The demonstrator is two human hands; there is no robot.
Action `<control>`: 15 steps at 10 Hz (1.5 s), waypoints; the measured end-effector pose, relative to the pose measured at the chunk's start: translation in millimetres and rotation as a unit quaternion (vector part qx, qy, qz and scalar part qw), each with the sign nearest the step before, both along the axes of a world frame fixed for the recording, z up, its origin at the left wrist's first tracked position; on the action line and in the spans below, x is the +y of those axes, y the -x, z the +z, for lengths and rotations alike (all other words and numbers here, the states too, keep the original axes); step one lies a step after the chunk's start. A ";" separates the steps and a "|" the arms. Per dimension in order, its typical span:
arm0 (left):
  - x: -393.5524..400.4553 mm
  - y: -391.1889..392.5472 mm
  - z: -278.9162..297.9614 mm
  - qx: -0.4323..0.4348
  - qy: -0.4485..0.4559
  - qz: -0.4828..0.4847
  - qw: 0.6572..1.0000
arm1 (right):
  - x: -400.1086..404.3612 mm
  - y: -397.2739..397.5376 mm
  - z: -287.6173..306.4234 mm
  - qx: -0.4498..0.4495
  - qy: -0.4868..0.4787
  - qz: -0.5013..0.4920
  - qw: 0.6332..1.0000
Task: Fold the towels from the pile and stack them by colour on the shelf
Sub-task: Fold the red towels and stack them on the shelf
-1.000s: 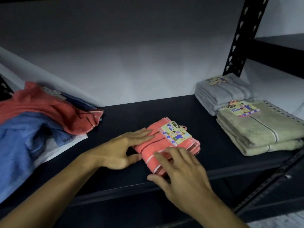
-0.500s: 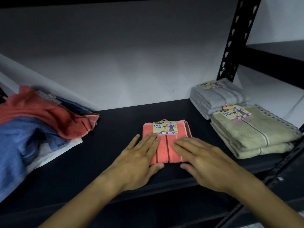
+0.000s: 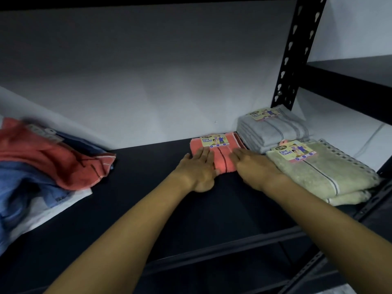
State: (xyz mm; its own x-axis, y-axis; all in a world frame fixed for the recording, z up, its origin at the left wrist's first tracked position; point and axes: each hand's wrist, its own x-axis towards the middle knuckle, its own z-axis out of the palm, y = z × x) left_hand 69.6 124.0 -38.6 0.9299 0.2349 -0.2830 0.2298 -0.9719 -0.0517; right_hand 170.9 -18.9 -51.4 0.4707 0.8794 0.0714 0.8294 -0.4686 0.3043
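A folded coral towel (image 3: 223,159) with a paper label lies near the back of the black shelf (image 3: 135,200), just left of the grey stack. My left hand (image 3: 198,169) rests flat on its left half with straight fingers. On its right half lies my right hand (image 3: 253,167), also flat. A stack of folded grey towels (image 3: 273,129) sits at the back right, and folded olive towels (image 3: 322,172) lie in front of it. The unfolded pile at the left holds a coral towel (image 3: 53,158), blue towels (image 3: 23,187) and a white one (image 3: 53,206).
A black perforated upright (image 3: 297,49) stands behind the grey stack. A second shelf board (image 3: 350,81) runs off to the right. The white wall closes the back. The shelf's front rail (image 3: 212,253) crosses below my forearms.
Both hands have pushed the folded coral towel back and to the right, from the shelf's front middle to beside the grey stack. My arms are stretched further out.
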 end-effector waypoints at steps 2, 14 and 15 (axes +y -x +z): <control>3.1 -26.4 -0.7 -0.003 0.004 0.018 1.000 | 13.2 -31.6 -3.5 -0.006 0.020 -0.012 1.000; 91.0 168.4 32.6 -0.363 -0.122 0.135 0.914 | 125.3 89.3 39.5 0.291 -0.126 0.132 0.939; 127.6 221.8 49.0 -0.343 -0.207 0.139 0.906 | 178.2 131.8 32.1 0.325 -0.175 0.191 0.909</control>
